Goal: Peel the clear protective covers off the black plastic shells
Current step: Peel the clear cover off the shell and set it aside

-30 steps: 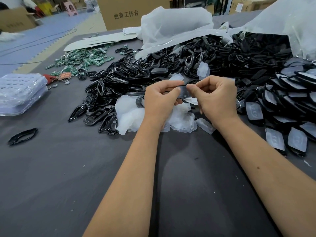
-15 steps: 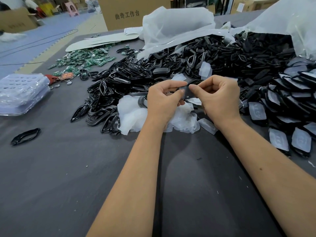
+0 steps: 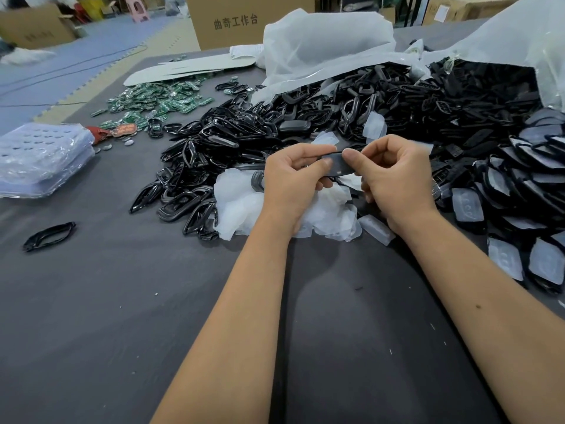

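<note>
Shell (image 3: pixel 339 165), black plastic, sits pinched betw. both hands above the dark table (image 3: pixel 122 332), mid-scene. Left hand (image 3: pixel 290 182) grips its left end w/ thumb and curled fingers; right hand (image 3: pixel 394 175) pinches the right end, thumb on top. Just under the hands: heap of peeled clear covers (image 3: pixel 241 203). Covered shells (image 3: pixel 501 258) lie near right, bare black frames (image 3: pixel 214 154) left of centre. Far cardboard box (image 3: pixel 244 19) reads "曲奇工作台". Green circuit boards (image 3: pixel 159 101) far left.

Black glossy shells (image 3: pixel 336 117); translucent white peeled covers (image 3: pixel 241 203); green circuit boards (image 3: pixel 159 101); dark grey table cloth (image 3: pixel 122 301); brown cardboard box (image 3: pixel 244 22), black lettering.
</note>
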Demonstrator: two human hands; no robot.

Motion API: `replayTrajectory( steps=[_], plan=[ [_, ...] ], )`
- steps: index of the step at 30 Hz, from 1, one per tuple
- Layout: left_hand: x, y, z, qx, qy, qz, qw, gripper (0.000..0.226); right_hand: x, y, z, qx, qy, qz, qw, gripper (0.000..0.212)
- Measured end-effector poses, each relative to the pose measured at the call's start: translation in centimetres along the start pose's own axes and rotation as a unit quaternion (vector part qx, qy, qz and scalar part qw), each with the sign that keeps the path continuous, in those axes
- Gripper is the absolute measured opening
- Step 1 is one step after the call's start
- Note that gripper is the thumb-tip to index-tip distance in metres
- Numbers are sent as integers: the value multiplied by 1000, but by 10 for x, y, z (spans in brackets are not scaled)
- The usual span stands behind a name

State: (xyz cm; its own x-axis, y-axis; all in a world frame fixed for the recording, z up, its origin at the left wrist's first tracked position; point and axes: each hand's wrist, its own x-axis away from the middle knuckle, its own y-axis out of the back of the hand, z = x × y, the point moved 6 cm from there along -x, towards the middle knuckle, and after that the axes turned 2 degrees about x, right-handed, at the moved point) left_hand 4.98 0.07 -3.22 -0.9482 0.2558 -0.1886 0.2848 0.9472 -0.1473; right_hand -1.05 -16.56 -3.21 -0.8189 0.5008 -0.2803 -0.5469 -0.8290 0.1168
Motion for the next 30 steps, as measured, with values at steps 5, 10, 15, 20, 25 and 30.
replayTrajectory(
  steps=[5,10,15,20,25,30],
  plan=[
    [-3,2,2,16,5,-2,1000,22,-4,-6,-4,-39,-16,41,998,28],
    [-2,1,3,17,0,-1,1000,23,-4,-10,-2,-40,-18,78,996,20],
    [0,-1,3,15,-21,13,1000,14,-1,-10,1,-46,-8,78,996,17],
    [0,0,4,4,-34,8,999,16,-1,-11,0,-55,-25,86,995,11],
    [-2,1,6,-15,-23,2,1000,18,-3,-10,-2,-32,-18,72,997,15],
    [-2,1,5,-32,-23,-8,999,19,-2,-12,-2,-21,-17,69,997,17]
  ],
)
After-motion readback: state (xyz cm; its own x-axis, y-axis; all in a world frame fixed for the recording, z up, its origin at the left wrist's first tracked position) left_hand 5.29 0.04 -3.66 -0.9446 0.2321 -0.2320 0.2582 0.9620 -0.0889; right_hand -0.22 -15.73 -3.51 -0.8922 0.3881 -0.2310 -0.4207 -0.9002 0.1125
